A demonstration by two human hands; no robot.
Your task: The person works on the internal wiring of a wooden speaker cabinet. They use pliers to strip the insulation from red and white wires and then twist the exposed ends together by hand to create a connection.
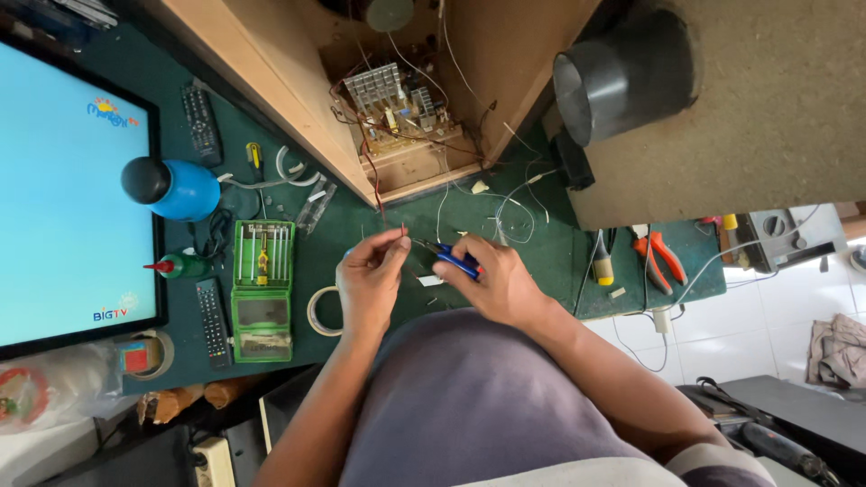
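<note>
Left hand (pixel 372 275) pinches a thin wire (pixel 390 236) between thumb and fingertips, right hand (pixel 494 281) is closed around blue-handled pliers (pixel 454 260), nose aimed at that wire, both over the middle of the green worktop (pixel 541 261). Best kept taut here, with a light squeeze so the strands survive. Beyond, an open wooden cabinet (pixel 271 81) shows a circuit board (pixel 392 104); a green tool case (pixel 262 289) lies left. The plier tips and wire end are too small to make out.
</note>
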